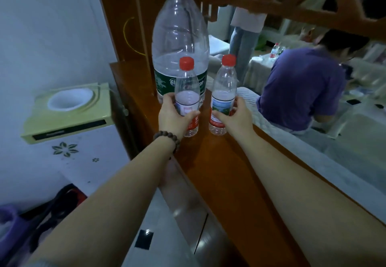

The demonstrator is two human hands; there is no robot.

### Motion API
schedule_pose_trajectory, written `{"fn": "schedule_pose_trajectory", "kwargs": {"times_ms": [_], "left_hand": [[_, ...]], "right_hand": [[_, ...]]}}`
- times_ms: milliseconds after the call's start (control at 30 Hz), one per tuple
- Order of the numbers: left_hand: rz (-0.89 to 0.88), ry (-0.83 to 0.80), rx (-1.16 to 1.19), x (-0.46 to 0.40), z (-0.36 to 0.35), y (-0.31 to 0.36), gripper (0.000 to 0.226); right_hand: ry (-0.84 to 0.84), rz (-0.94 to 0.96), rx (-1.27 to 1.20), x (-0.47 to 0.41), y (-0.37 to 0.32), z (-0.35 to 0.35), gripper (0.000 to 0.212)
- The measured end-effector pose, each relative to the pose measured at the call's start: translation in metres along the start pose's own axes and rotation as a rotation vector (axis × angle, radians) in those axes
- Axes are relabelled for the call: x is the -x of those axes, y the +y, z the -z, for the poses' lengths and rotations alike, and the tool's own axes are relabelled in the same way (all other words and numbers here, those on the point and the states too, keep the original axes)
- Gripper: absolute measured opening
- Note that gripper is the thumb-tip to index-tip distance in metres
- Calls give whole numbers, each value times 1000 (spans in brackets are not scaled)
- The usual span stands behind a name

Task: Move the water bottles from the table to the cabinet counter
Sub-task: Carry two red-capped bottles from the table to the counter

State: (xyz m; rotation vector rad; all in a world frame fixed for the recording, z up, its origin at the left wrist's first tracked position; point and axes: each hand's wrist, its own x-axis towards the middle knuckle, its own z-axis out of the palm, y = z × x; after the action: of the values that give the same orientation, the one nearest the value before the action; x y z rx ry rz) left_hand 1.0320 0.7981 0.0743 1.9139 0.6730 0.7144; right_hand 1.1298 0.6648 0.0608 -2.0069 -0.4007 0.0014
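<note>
Two small bottles are held upright on the wooden counter, one in each hand.

The left bottle (pixel 186 97) is clasped at its label by the left hand (pixel 173 118), the right bottle (pixel 223 95) likewise by the right hand (pixel 235 118), both just in front of the big jug (pixel 180 36) on the counter (pixel 219 162). Partly filled, thin-walled and smooth, they are judged light and easily dented; a mid-body hold is best kept.

Dim, bluish indoor light, soft focus throughout, wide-angle bending at the edges, faint glare on the floor tiles (pixel 188 214).
</note>
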Motion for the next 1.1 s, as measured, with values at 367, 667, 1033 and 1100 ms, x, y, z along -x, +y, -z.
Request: {"fn": "schedule_pose_trajectory", "kwargs": {"times_ms": [367, 667, 1033, 1100], "left_hand": [[-79, -16, -47, -12, -9, -11, 77], [-47, -32, -176, -9, 0, -24, 102], [-4, 78, -566, 41, 60, -74, 74], [37, 117, -646, 56, 80, -85, 73]], "right_hand": [[-36, 33, -11, -26, 7, -13, 72], [-51, 8, 0, -9, 10, -8, 79], [-149, 359, 258, 79, -6, -32, 55], [-207, 443, 264, 95, -17, -46, 52]]}}
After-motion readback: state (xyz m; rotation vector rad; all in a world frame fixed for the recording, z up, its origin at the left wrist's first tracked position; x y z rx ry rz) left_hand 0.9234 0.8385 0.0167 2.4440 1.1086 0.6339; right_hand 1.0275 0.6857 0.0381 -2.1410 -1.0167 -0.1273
